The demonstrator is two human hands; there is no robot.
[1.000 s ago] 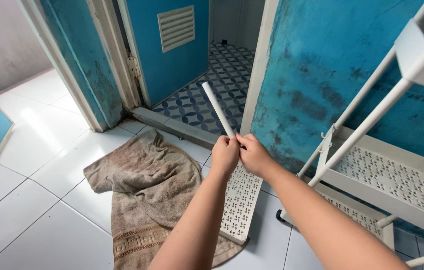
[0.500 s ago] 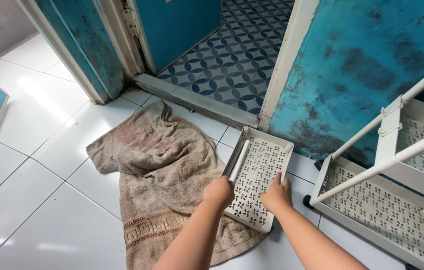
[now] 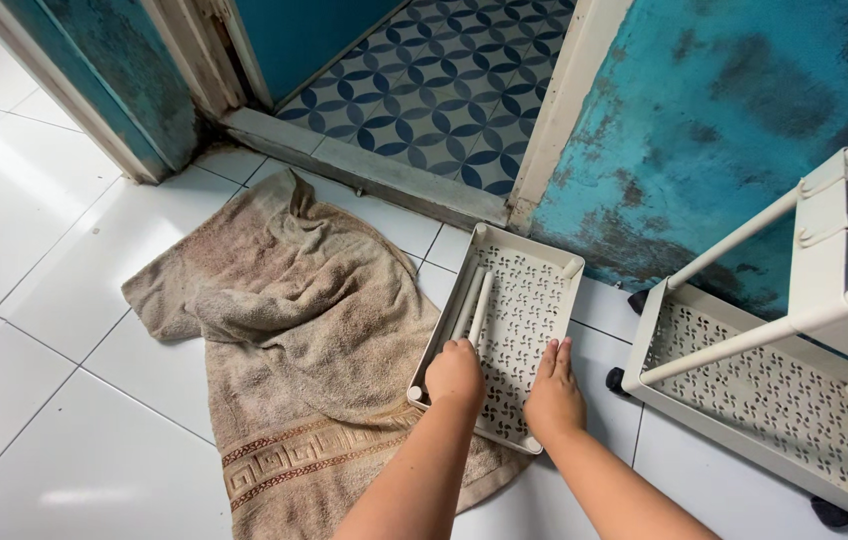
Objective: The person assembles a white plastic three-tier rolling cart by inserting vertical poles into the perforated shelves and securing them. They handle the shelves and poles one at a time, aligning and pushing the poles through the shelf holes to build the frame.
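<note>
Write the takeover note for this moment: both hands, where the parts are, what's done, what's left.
Left hand: closed over the near ends of the white tubes lying in the perforated tray.
Right hand: flat, palm down on the tray's floor.
Tray: on the white floor tiles, its left edge over the brown towel, near the doorway.
White shelf rack: stands at right, apart from the tray.
Done: tray and tubes down on the floor.
Left: tray not on the rack.

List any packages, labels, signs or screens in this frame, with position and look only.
None in view: no package, label, sign or screen.
What is there: a cream perforated tray on the floor by the blue wall, two loose white tubes lying in it, a brown towel partly under it, a white rack at right.
</note>
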